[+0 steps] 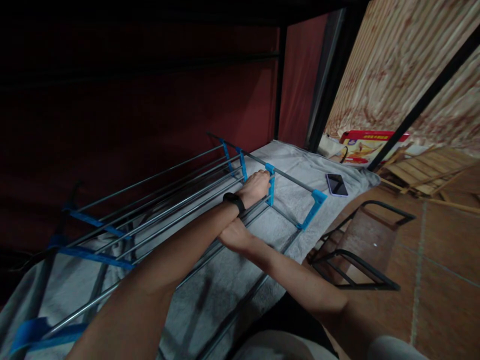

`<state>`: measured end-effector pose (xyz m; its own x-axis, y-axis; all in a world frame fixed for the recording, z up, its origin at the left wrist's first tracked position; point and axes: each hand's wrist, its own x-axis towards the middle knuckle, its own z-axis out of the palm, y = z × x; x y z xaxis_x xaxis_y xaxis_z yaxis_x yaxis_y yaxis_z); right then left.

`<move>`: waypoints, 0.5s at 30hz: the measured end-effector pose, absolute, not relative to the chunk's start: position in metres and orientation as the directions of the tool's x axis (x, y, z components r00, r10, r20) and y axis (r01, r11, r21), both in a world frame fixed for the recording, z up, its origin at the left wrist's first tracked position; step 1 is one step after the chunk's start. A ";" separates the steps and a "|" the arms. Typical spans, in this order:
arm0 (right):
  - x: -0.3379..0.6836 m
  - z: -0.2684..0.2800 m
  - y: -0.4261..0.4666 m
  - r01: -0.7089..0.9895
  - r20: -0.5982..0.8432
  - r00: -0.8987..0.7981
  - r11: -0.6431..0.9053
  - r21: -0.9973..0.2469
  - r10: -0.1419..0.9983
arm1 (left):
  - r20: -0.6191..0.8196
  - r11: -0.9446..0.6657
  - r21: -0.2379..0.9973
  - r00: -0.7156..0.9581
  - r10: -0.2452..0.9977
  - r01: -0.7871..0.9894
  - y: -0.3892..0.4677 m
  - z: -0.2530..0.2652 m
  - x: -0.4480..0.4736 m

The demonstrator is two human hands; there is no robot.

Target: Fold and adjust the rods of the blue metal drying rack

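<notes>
A metal drying rack (157,215) with grey rods and blue plastic brackets stands on a grey cloth (292,155). My left hand (257,185), with a black watch on its wrist, reaches to the far right part of the rack. Its fingers are curled closed on the rack, beside a blue bracket (272,185). Under my left wrist crosses my right hand (234,234), close to the rods. Its fingers are hidden behind the left forearm, so their grip does not show. Another blue bracket (314,209) forms the rack's right corner.
A phone (336,184) lies on the cloth at the right. Beside the covered surface stands a dark-framed chair (369,245) on the tiled floor. Folded wooden furniture (431,172) and a red and yellow box (369,146) are by the curtain. Black posts (427,100) frame the space.
</notes>
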<state>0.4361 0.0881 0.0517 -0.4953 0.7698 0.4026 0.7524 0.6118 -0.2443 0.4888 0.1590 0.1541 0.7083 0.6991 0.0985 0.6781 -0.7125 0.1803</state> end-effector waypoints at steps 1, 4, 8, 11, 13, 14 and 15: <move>0.437 0.054 0.087 0.755 0.403 -0.504 0.616 -0.225 0.764 | 0.086 -0.702 0.212 0.702 0.707 0.680 0.166 0.150 0.492; 0.437 0.059 0.083 0.735 0.449 -0.535 0.656 -0.171 0.716 | 0.080 -0.683 0.261 0.690 0.720 0.682 0.179 0.139 0.497; 0.450 0.062 0.062 0.616 0.513 -0.634 0.779 -0.116 0.578 | 0.103 -0.671 0.300 0.677 0.729 0.678 0.181 0.135 0.498; 0.479 0.067 0.038 0.493 0.572 -0.682 0.864 -0.099 0.455 | 0.113 -0.662 0.316 0.666 0.738 0.680 0.179 0.137 0.499; 0.511 0.077 0.024 0.490 0.591 -0.650 0.858 -0.154 0.478 | 0.115 -0.656 0.323 0.660 0.742 0.682 0.178 0.137 0.499; 0.529 0.085 0.021 0.522 0.589 -0.604 0.825 -0.216 0.537 | 0.112 -0.651 0.331 0.657 0.746 0.683 0.179 0.137 0.499; 0.549 0.096 0.020 0.574 0.602 -0.511 0.765 -0.292 0.613 | 0.104 -0.647 0.342 0.656 0.747 0.682 0.179 0.136 0.500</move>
<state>0.5485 0.0197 0.0959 -0.5115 0.6132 0.6020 0.5740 0.7651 -0.2917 0.4998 0.1793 0.1363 0.6564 0.7472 0.1043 0.6817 -0.6466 0.3422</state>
